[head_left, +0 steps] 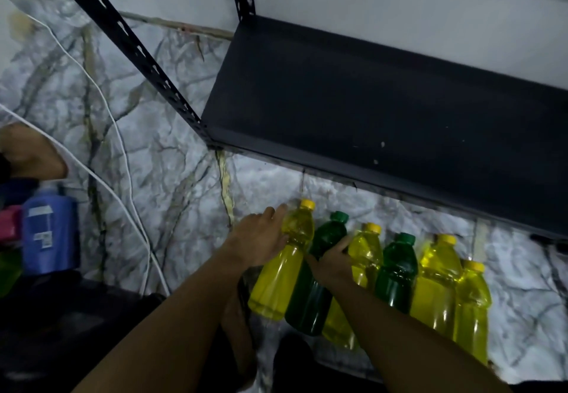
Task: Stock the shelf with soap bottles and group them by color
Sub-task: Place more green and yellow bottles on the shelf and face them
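Several soap bottles stand in a row on the marble floor in front of a black metal shelf [384, 110]. They are yellow and dark green, mixed in order. My left hand [261, 239] holds the upper part of the leftmost yellow bottle [281, 276]. My right hand [333, 262] grips the neck area of the dark green bottle [310, 300] beside it. Further right stand a yellow bottle [367, 251], a second green bottle [398, 272] and two more yellow bottles [436, 282]. The shelf board has nothing on it.
The shelf's perforated black upright [129, 45] slants across the upper left. White cables [101, 177] trail over the floor. A blue container [50, 233] stands at the left edge beside pink and green items. Another person's foot [27, 153] shows at far left.
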### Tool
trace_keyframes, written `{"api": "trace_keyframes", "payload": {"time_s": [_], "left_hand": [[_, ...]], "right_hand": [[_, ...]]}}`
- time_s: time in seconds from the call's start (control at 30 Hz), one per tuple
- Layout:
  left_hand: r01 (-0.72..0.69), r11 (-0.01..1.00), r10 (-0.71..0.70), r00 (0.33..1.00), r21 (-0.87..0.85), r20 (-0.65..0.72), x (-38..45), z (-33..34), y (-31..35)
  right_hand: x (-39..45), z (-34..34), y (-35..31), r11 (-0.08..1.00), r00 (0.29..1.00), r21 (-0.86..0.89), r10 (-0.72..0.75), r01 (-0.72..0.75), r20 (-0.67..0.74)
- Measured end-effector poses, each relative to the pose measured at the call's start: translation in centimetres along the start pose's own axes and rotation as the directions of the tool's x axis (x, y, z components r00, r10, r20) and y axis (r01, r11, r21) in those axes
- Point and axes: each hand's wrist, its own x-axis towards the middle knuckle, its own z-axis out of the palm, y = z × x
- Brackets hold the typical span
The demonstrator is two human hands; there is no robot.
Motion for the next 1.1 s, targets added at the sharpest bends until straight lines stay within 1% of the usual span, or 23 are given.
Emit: {"api": "trace_keyframes", "payload": {"time_s": [0.07, 0.13, 0.2, 0.27, 0.33, 0.4, 0.47, 0.53, 0.6, 0.7, 0.77, 0.83, 0.93, 1.0, 1.1], "left_hand": [[-0.001, 1.000, 0.001, 1.000, -0.011, -0.008, 0.0, 0.3, -0.5], [0.001, 1.000, -0.001, 1.000, -0.023, -0.002, 0.0, 0.5, -0.8], [0.013, 0.999, -0.012, 1.000, -0.031, 0.018, 0.0, 0.6, -0.9], [0.041, 0.998, -0.038, 0.998, -0.045, 0.056, 0.2, 0.9, -0.5], [0.116, 0.989, -0.107, 0.989, -0.088, 0.099, 0.6, 1.2, 0.4], [0.225, 0.957, -0.198, 0.967, -0.181, 0.158, 1.2, 1.8, 1.6], [0.361, 0.880, -0.307, 0.928, -0.308, 0.210, 1.4, 2.7, 2.9], [0.476, 0.787, -0.407, 0.878, -0.391, 0.250, 1.6, 3.6, 3.9], [0.538, 0.748, -0.464, 0.843, -0.389, 0.273, 1.7, 4.4, 4.4], [0.598, 0.716, -0.502, 0.799, -0.359, 0.330, 1.9, 5.5, 5.0], [0.619, 0.702, -0.510, 0.782, -0.352, 0.358, 2.0, 6.0, 5.4], [0.618, 0.713, -0.510, 0.781, -0.331, 0.360, 2.3, 6.1, 5.7], [0.634, 0.701, -0.516, 0.766, -0.325, 0.383, 2.4, 5.8, 6.0], [0.624, 0.706, -0.515, 0.777, -0.335, 0.363, 2.2, 5.2, 6.5], [0.576, 0.720, -0.501, 0.817, -0.387, 0.285, 1.6, 3.4, 7.6]], "right_hand": [[0.4, 0.5, -0.6, 0.998, 0.998, -0.005, 0.056, -0.056, -0.030], [0.7, 0.4, -0.7, 0.995, 0.995, -0.036, 0.094, -0.095, -0.027], [0.9, 0.1, -0.5, 0.994, 0.995, -0.041, 0.101, -0.102, -0.021], [0.7, -0.4, -0.1, 0.995, 0.995, 0.003, 0.103, -0.103, -0.014], [0.3, -0.9, 0.4, 0.994, 0.994, 0.039, 0.107, -0.106, -0.027], [-0.4, -1.7, 0.9, 0.993, 0.994, 0.065, 0.097, -0.094, -0.052], [-1.2, -2.8, 1.4, 0.988, 0.996, 0.150, 0.056, -0.046, -0.063], [-1.8, -4.1, 1.9, 0.976, 0.996, 0.218, 0.010, 0.010, -0.092], [-2.0, -5.6, 2.2, 0.967, 0.992, 0.247, -0.026, 0.056, -0.123], [-2.4, -7.4, 2.5, 0.951, 0.990, 0.296, -0.051, 0.088, -0.130], [-2.6, -8.5, 2.8, 0.940, 0.989, 0.326, -0.054, 0.098, -0.140], [-2.8, -9.4, 2.9, 0.939, 0.986, 0.324, -0.067, 0.114, -0.153], [-3.2, -10.5, 3.1, 0.943, 0.983, 0.305, -0.087, 0.134, -0.165], [-3.8, -11.2, 3.2, 0.951, 0.977, 0.266, -0.106, 0.154, -0.187], [-4.8, -12.5, 3.3, 0.964, 0.967, 0.190, -0.144, 0.185, -0.211]]}}
